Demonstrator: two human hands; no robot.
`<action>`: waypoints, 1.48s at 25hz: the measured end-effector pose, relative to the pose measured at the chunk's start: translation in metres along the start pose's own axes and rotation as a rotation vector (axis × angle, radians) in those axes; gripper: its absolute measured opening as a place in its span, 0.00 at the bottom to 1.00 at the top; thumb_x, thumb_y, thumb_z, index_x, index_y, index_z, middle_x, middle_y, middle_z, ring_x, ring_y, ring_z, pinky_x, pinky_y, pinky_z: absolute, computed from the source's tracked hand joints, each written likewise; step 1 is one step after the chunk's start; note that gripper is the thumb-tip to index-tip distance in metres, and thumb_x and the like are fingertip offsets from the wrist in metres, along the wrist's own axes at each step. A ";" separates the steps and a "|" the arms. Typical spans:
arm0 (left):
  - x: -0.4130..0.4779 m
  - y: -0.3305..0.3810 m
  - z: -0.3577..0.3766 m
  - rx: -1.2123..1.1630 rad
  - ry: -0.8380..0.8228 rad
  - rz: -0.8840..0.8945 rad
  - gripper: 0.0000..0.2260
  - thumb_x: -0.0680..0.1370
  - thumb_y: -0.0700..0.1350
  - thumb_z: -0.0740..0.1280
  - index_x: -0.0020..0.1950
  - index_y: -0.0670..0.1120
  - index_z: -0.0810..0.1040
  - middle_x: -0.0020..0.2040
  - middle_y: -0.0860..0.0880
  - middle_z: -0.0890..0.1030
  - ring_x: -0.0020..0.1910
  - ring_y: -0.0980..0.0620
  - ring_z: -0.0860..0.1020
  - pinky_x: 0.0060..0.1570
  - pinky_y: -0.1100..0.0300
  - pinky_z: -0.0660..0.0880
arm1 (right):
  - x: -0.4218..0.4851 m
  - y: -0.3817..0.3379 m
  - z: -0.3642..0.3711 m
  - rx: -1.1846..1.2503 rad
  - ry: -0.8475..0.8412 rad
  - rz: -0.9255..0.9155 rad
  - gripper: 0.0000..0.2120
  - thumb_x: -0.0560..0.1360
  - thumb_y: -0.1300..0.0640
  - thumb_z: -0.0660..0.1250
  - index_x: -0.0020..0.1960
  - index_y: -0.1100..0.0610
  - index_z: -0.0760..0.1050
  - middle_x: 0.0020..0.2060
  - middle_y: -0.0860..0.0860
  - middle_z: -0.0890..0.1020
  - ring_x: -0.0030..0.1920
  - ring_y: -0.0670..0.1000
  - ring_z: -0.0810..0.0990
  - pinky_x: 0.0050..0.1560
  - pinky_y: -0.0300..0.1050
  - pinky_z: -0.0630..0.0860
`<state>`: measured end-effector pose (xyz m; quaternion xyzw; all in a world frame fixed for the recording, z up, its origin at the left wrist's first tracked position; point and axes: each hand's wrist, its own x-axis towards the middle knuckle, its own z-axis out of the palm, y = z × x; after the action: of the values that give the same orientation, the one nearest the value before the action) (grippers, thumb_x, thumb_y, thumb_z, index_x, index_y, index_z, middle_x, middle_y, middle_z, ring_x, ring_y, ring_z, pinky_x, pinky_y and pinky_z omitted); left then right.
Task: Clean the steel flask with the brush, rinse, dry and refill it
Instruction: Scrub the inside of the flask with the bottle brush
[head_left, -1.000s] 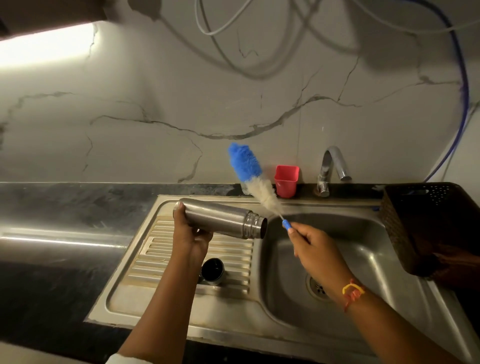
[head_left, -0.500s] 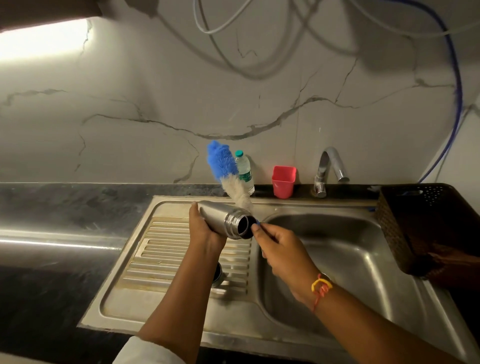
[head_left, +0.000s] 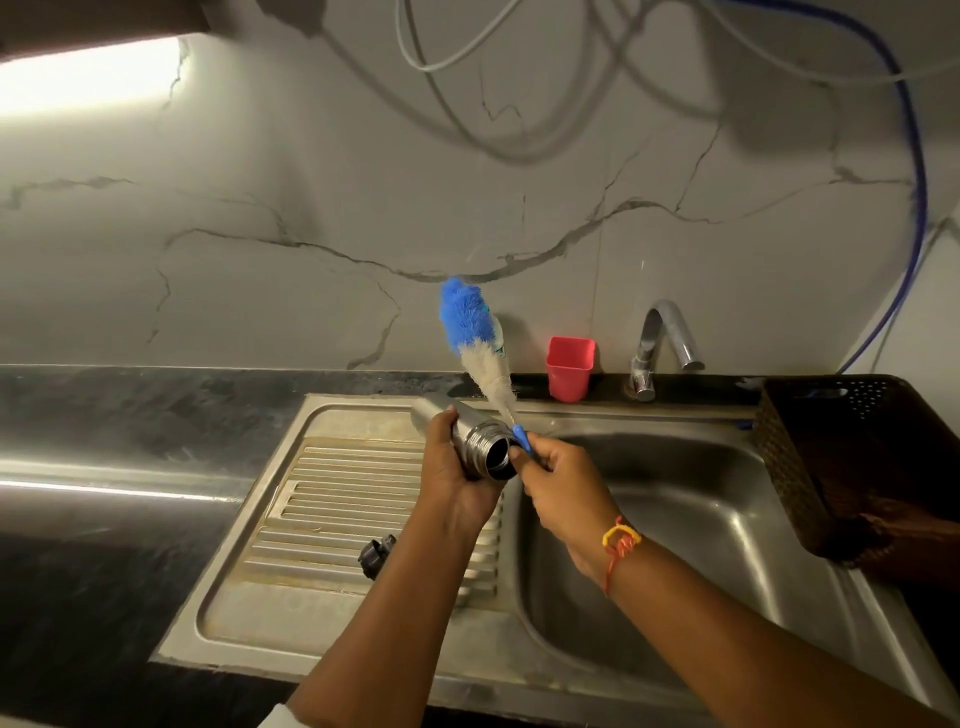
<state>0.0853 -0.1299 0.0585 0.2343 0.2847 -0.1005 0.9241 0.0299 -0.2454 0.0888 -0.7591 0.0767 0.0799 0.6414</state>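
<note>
Left hand (head_left: 451, 467) grips the flask (head_left: 470, 436), mouth tilted near-right; right hand (head_left: 563, 486) pinches the upright brush (head_left: 480, 348) by its handle.

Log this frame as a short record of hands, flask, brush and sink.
left grip: holds flask, tilted, open mouth toward camera
right grip: pinches brush by its blue handle end, beside the mouth
brush: bristles up, outside flask
cap: on drainboard, beside left forearm
tap: no water visible
behind sink: red cup
right of sink: basket
</note>
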 end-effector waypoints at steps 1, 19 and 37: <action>0.000 0.002 0.001 0.010 -0.003 -0.005 0.24 0.77 0.53 0.71 0.66 0.37 0.75 0.48 0.38 0.83 0.45 0.42 0.83 0.47 0.49 0.82 | 0.001 -0.002 -0.001 0.008 -0.010 0.009 0.17 0.82 0.52 0.63 0.70 0.49 0.75 0.31 0.39 0.72 0.31 0.39 0.69 0.32 0.31 0.65; 0.054 0.147 -0.024 -0.066 0.239 0.281 0.25 0.80 0.57 0.68 0.70 0.42 0.71 0.56 0.37 0.85 0.51 0.35 0.85 0.53 0.38 0.82 | -0.067 -0.029 -0.041 -0.828 0.008 -0.389 0.18 0.81 0.49 0.59 0.71 0.39 0.71 0.52 0.45 0.85 0.47 0.47 0.82 0.47 0.43 0.79; 0.046 0.159 -0.001 -0.332 0.375 0.296 0.16 0.81 0.53 0.66 0.64 0.46 0.72 0.56 0.43 0.82 0.54 0.39 0.83 0.58 0.44 0.81 | -0.011 -0.059 -0.026 -1.348 -0.123 -0.461 0.30 0.82 0.58 0.60 0.80 0.45 0.53 0.41 0.48 0.75 0.35 0.47 0.68 0.29 0.42 0.56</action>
<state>0.1730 0.0064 0.0909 0.1331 0.4260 0.1285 0.8856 0.0327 -0.2606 0.1526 -0.9813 -0.1883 0.0150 0.0363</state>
